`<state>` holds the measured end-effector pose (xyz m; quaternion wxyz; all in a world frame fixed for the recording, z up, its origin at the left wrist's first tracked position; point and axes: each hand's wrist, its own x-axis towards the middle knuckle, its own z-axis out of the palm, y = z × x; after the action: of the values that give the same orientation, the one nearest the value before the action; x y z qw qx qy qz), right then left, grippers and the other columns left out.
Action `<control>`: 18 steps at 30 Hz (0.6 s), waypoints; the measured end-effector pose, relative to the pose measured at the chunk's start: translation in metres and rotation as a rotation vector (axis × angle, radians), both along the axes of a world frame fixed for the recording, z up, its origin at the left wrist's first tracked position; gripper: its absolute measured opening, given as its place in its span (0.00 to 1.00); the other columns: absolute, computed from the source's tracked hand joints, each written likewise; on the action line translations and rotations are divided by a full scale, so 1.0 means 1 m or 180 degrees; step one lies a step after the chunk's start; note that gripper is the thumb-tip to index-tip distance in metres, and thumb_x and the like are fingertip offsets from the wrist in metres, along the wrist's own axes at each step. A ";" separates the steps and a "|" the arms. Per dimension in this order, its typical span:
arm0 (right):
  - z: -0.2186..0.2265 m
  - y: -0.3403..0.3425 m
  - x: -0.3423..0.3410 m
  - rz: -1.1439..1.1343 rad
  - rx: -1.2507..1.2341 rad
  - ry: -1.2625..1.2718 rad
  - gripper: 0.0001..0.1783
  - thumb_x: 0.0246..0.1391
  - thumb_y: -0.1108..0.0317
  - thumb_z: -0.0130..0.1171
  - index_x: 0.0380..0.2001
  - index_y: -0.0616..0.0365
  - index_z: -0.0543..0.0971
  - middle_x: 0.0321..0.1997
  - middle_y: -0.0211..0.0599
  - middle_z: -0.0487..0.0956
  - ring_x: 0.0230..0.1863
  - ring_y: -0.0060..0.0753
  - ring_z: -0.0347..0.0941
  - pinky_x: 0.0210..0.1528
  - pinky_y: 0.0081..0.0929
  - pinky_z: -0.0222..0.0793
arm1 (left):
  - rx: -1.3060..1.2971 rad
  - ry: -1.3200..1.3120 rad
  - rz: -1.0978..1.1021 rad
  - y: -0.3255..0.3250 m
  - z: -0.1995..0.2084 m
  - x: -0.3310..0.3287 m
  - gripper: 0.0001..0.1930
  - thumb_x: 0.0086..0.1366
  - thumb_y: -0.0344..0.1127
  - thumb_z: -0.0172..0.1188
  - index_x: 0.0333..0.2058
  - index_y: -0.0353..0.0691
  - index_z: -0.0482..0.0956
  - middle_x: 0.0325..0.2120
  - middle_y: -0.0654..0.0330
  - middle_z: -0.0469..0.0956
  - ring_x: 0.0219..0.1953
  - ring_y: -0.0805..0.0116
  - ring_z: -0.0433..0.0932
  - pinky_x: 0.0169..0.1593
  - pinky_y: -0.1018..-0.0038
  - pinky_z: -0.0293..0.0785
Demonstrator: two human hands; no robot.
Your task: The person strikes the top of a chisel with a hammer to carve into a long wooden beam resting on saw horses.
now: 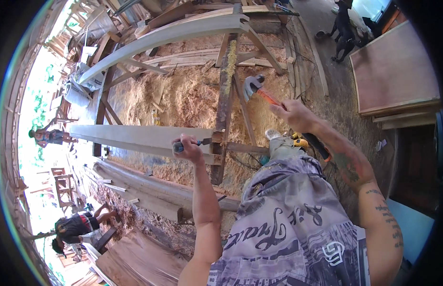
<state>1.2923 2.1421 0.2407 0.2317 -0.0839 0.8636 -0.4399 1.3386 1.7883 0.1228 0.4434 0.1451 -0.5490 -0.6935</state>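
Wood shavings (185, 97) lie thick over the floor of a cluttered workshop, whose left side opens onto bright daylight. At the far left, someone in dark clothing (52, 137) stands near the light; below and slightly to the right are a wooden chair frame (63, 189) and a stooping person (77, 229) in a dark top. Next comes a dark trestle (103, 97), with a curved, pale plank (159, 39) crossing it toward the top. Nearer the wearer, a straight, pale beam (145, 135) lies across that trestle and a second trestle (224, 102) farther right; its right end has brown, bare wood. Below it lies a long, heavy timber (150, 187).

At the beam's right part is the left hand (190, 149), its fingers clenched around the blue handle of a chisel (206, 141). The blade points right, close to the beam's end; whether it touches the wood I cannot tell. Farther right, above and well apart from the chisel, a claw hammer (269, 97) is raised in the right hand (297, 116), whose fingers grasp its orange handle. Beyond the right arm are a black dog (344, 31) and some reddish-brown panels (395, 71).
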 end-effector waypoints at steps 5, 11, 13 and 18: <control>0.006 -0.001 0.001 0.0146 -0.0009 -0.0064 0.31 0.66 0.44 0.48 0.30 0.67 0.76 0.22 0.47 0.74 0.25 0.36 0.70 0.32 0.39 0.65 | -0.0524 -0.0081 -0.0088 0.012 0.000 -0.003 0.11 0.63 0.28 0.57 0.24 0.38 0.65 0.10 0.62 0.67 0.12 0.75 0.67 0.17 0.75 0.64; 0.032 -0.018 0.007 0.0116 -0.0399 0.0304 0.30 0.67 0.43 0.46 0.31 0.63 0.75 0.21 0.32 0.70 0.23 0.26 0.64 0.27 0.34 0.62 | -0.0783 -0.0198 -0.0058 0.013 -0.013 -0.007 0.10 0.63 0.28 0.57 0.24 0.37 0.66 0.13 0.62 0.69 0.13 0.75 0.67 0.17 0.76 0.64; 0.060 -0.032 0.007 0.0410 -0.0214 0.0335 0.29 0.68 0.44 0.45 0.34 0.64 0.75 0.22 0.34 0.72 0.22 0.28 0.67 0.26 0.34 0.64 | -0.1098 -0.0389 0.0044 0.010 -0.023 -0.006 0.11 0.63 0.31 0.58 0.24 0.37 0.67 0.14 0.62 0.69 0.14 0.73 0.68 0.19 0.75 0.65; 0.115 -0.085 0.019 0.1160 -0.0922 0.0983 0.27 0.68 0.47 0.45 0.43 0.65 0.74 0.19 0.40 0.73 0.19 0.33 0.73 0.22 0.37 0.67 | -0.1499 -0.0508 0.0318 -0.011 -0.051 -0.010 0.12 0.63 0.36 0.59 0.25 0.37 0.69 0.18 0.63 0.71 0.20 0.71 0.70 0.25 0.73 0.68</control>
<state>1.3109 2.0570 0.3561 0.1582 -0.3362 0.7875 -0.4918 1.3290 1.7775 0.0714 0.4539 0.1191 -0.7208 -0.5101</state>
